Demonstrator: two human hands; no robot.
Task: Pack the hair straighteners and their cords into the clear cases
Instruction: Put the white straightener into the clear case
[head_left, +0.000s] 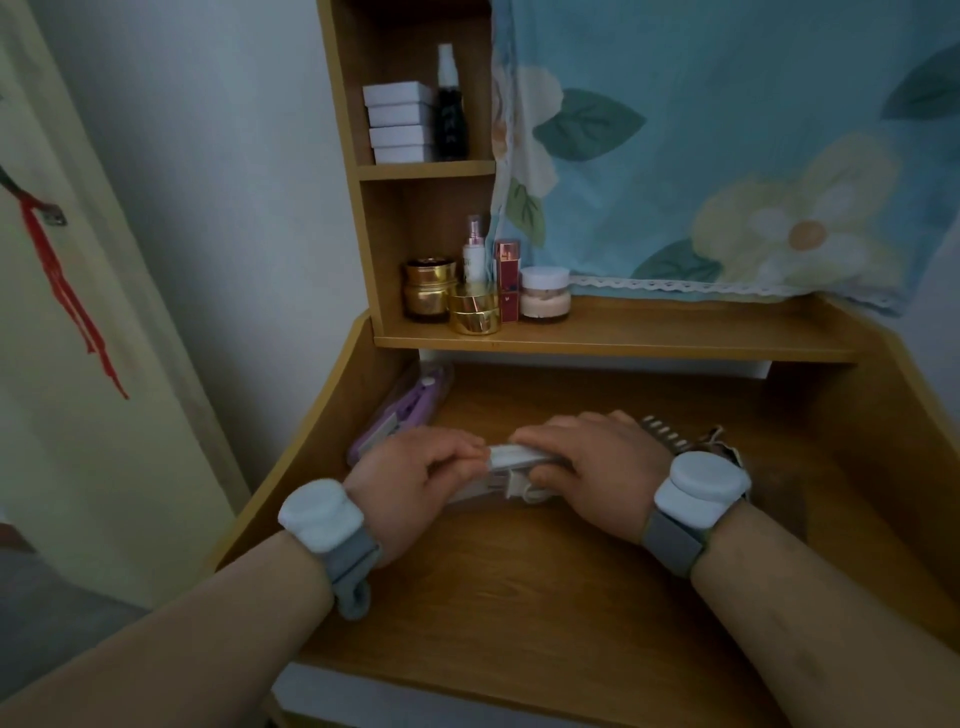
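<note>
Both hands are at the middle of the wooden bench, clamped from either side on a white hair straightener that appears to lie inside a clear case; the case edges are faint and hard to trace. The left hand has its fingers curled over the left end, thumb tucked toward the case. The right hand lies over the right end with fingers bent down across the top. A loop of white cord shows at the near edge, under the right thumb, seemingly not fully tucked in.

A purple straightener lies in a second clear case at the back left, touching the bench wall, apparently packed. A comb lies just behind the right hand.

Judgement: the step in hand is seating the white straightener and closing its case. To do it well, the cord loop should be pushed wholly inside before pressing, or the lid will likely pinch it and spring open. Pressure should be even across both ends, with the case held flat on the bench.
</note>
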